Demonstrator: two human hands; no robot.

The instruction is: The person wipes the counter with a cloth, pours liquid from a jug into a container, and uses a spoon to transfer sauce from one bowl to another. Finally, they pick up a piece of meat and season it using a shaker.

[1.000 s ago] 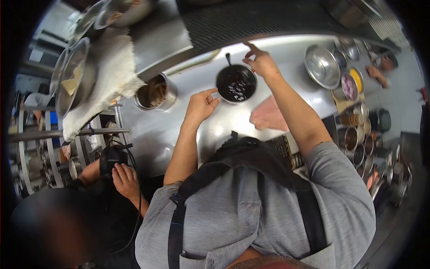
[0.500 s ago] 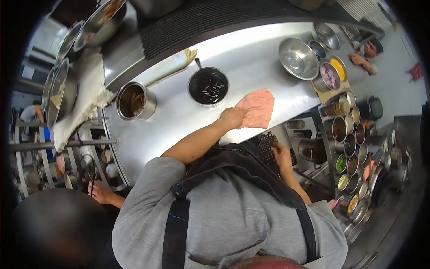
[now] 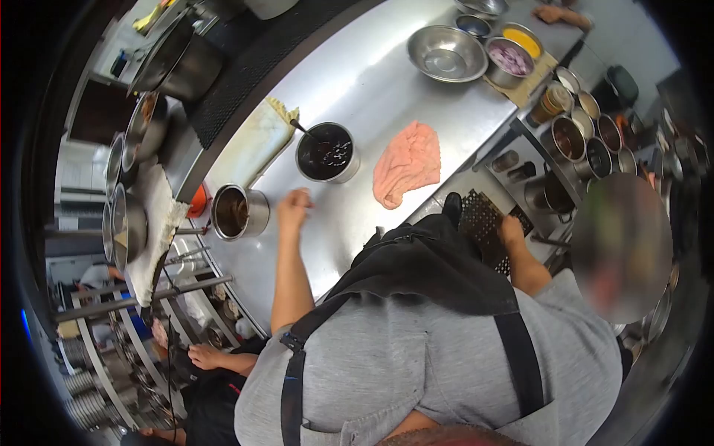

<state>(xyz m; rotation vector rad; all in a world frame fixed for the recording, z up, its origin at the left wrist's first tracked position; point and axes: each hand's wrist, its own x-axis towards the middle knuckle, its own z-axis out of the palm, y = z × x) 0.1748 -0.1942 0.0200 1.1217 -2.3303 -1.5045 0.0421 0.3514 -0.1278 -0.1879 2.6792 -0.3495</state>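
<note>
My left hand (image 3: 295,206) is over the steel counter (image 3: 338,230), fingers loosely bent with nothing seen in them. It is between a steel pot with brown residue inside (image 3: 254,213) and a pot of dark glossy sauce (image 3: 326,154), touching neither. A utensil handle (image 3: 303,129) sticks out of the sauce. To the right lies a crumpled pink cloth (image 3: 409,163), with no hand on it. My right hand (image 3: 512,230) hangs low beside my apron, before a perforated dark mat (image 3: 483,223); its fingers look loose and hold nothing visible.
At the counter's far right stand a wide steel bowl (image 3: 448,53), chopped purple onion (image 3: 509,61) and a yellow filling (image 3: 522,41) in containers. Several sauce pots crowd the right. A dark shelf overhangs the back left. Other people are at lower left, right and top right.
My left hand has let go of the pink cloth and moved left toward the steel pot. The view has turned, and a person's head has come in at right.
</note>
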